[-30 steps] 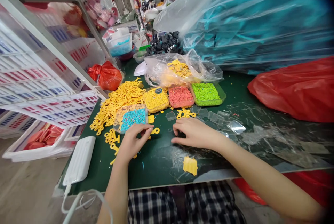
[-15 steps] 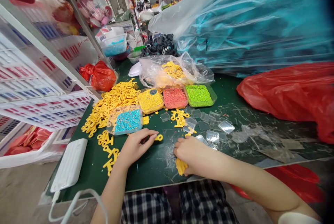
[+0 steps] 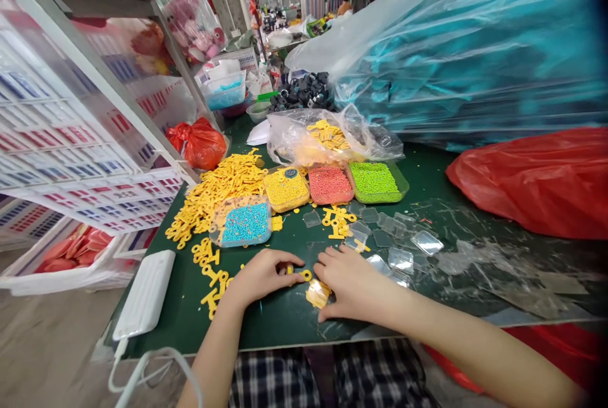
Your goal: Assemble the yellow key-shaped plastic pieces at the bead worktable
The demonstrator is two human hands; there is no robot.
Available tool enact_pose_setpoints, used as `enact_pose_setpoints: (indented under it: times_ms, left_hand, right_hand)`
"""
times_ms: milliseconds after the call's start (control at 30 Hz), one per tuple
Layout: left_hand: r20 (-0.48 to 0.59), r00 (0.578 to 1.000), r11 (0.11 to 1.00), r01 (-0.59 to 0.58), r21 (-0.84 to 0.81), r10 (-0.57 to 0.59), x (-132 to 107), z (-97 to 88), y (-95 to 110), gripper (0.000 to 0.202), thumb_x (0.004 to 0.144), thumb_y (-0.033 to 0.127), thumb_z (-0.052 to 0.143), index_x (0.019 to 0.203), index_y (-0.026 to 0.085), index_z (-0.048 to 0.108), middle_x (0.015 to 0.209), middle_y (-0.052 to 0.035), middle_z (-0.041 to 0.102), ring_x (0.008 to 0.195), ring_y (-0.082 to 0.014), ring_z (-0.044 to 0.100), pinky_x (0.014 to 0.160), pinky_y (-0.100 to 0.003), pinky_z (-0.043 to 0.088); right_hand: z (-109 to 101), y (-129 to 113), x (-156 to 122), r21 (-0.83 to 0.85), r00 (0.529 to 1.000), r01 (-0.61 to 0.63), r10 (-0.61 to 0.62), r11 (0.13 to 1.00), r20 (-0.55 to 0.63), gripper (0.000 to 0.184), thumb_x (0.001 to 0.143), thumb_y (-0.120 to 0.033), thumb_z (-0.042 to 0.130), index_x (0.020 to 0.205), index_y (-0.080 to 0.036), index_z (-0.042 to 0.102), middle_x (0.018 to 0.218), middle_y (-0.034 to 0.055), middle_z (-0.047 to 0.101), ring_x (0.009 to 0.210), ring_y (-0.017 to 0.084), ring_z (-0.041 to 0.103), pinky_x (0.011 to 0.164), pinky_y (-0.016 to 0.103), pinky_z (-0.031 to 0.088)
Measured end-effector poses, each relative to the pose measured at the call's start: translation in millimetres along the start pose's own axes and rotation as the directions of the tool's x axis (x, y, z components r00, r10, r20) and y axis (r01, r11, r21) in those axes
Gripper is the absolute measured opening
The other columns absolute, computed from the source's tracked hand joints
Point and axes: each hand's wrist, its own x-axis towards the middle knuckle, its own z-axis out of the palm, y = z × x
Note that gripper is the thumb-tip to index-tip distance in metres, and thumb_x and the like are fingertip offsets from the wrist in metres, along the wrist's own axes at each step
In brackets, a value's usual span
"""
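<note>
My left hand [image 3: 263, 278] pinches a small yellow plastic piece with a ring at its end [image 3: 306, 275] between thumb and fingertips. Close to its right, my right hand [image 3: 346, 281] grips a yellow square piece [image 3: 317, 294] with a shiny face, thumb at the near side and fingers at the far side. The ring end lies just by the square piece's upper left; whether the two touch I cannot tell. Beyond my right hand are loose yellow ring pieces [image 3: 338, 221] and several transparent plastic squares [image 3: 400, 260].
Trays of blue beads [image 3: 246, 223], yellow beads [image 3: 285, 189], red beads [image 3: 331, 184] and green beads [image 3: 375, 181] stand beyond my hands. A heap of yellow pieces [image 3: 228, 183] is at left, near a white power bank [image 3: 145, 294]. A red bag [image 3: 532, 180] lies at right.
My left hand has brought the yellow ring piece nearer to my right hand. The square piece has tilted, showing its shiny face. The whole view has shifted slightly.
</note>
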Motion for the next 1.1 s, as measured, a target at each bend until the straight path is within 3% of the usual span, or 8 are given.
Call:
enact_pose_setpoints:
  times_ms: [133, 200, 300, 400, 533, 700, 900, 1100]
  left_hand:
    - [0.005, 1.000, 0.985, -0.028, 0.170, 0.027, -1, 4.3, 3, 0.021, 0.080, 0.036, 0.067, 0.093, 0.021, 0.072, 0.063, 0.0035, 0.058, 0.059, -0.0120, 0.050, 0.054, -0.022, 0.031]
    - [-0.029, 0.999, 0.985, -0.019, 0.171, 0.024, -2, 5.3, 3, 0.017, 0.083, 0.034, 0.061, 0.089, 0.019, 0.068, 0.059, 0.0048, 0.053, 0.056, -0.0112, 0.047, 0.053, -0.022, 0.029]
    - [-0.103, 0.994, 1.000, -0.019, 0.021, 0.021, -5, 4.4, 2, 0.015, 0.087, 0.033, 0.052, 0.091, 0.019, 0.057, 0.057, 0.0060, 0.050, 0.054, -0.0113, 0.046, 0.051, -0.021, 0.032]
    - [-0.248, 0.969, 0.987, -0.054, -0.153, 0.015, -7, 2.9, 3, 0.016, 0.087, 0.035, 0.051, 0.091, 0.020, 0.049, 0.062, 0.0051, 0.053, 0.058, -0.0126, 0.053, 0.057, -0.022, 0.041]
    - [-0.363, 0.932, 0.972, -0.101, -0.213, 0.018, -4, 4.0, 4, 0.025, 0.084, 0.042, 0.059, 0.080, 0.019, 0.052, 0.077, -0.0003, 0.059, 0.070, -0.0141, 0.056, 0.066, -0.026, 0.046]
    - [-0.371, 0.919, 0.983, 0.079, -0.165, -0.136, 4, 9.8, 0, 0.032, 0.081, 0.047, 0.061, 0.069, 0.018, 0.051, 0.057, 0.0050, 0.047, 0.054, -0.0114, 0.043, 0.051, -0.023, 0.032]
    - [-0.326, 0.898, 0.948, 0.319, 0.017, -0.296, -2, 8.0, 2, 0.043, 0.081, 0.049, 0.059, 0.054, 0.020, 0.042, 0.050, 0.0045, 0.043, 0.051, -0.0122, 0.040, 0.051, -0.025, 0.024]
    - [-0.300, 0.881, 0.867, 0.439, 0.234, -0.365, -12, 1.1, 13, 0.049, 0.084, 0.052, 0.057, 0.050, 0.019, 0.044, 0.054, -0.0007, 0.053, 0.059, -0.0180, 0.053, 0.053, -0.027, 0.022]
  right_hand:
    - [7, -3, 4, 0.016, 1.000, 0.010, -0.009, 1.000, -0.011, 0.049, 0.069, -0.053, 0.079, 0.095, -0.013, 0.068, 0.092, 0.0110, 0.070, 0.095, 0.030, 0.063, 0.078, 0.037, 0.044]
    - [9, -1, 7, 0.017, 0.999, -0.004, 0.005, 1.000, -0.048, 0.042, 0.071, -0.049, 0.079, 0.092, -0.014, 0.067, 0.091, 0.0096, 0.070, 0.093, 0.028, 0.063, 0.076, 0.036, 0.043]
    - [15, 2, 12, 0.007, 0.992, -0.011, 0.012, 1.000, -0.129, 0.036, 0.073, -0.045, 0.079, 0.089, -0.015, 0.065, 0.089, 0.0076, 0.069, 0.090, 0.027, 0.063, 0.071, 0.034, 0.042]
    - [23, 5, 17, 0.010, 0.974, 0.002, 0.000, 1.000, -0.226, 0.034, 0.074, -0.043, 0.078, 0.089, -0.016, 0.063, 0.087, 0.0067, 0.068, 0.087, 0.026, 0.063, 0.068, 0.033, 0.041]
    - [28, 7, 22, 0.011, 0.959, -0.002, 0.005, 1.000, -0.284, 0.029, 0.078, -0.040, 0.074, 0.092, -0.016, 0.063, 0.089, 0.0070, 0.067, 0.087, 0.026, 0.063, 0.068, 0.034, 0.041]
    - [30, 8, 25, 0.042, 0.951, -0.025, 0.037, 0.999, -0.308, 0.026, 0.080, -0.039, 0.072, 0.090, -0.017, 0.062, 0.086, 0.0058, 0.066, 0.085, 0.026, 0.063, 0.068, 0.034, 0.040]
    - [33, 9, 26, 0.055, 0.955, -0.049, 0.063, 0.997, -0.289, 0.022, 0.080, -0.035, 0.071, 0.087, -0.018, 0.060, 0.087, 0.0047, 0.066, 0.084, 0.025, 0.063, 0.068, 0.033, 0.039]
    - [38, 12, 26, 0.031, 0.949, -0.020, 0.028, 0.999, -0.314, 0.019, 0.080, -0.034, 0.070, 0.085, -0.020, 0.057, 0.084, 0.0028, 0.066, 0.081, 0.023, 0.064, 0.066, 0.032, 0.038]
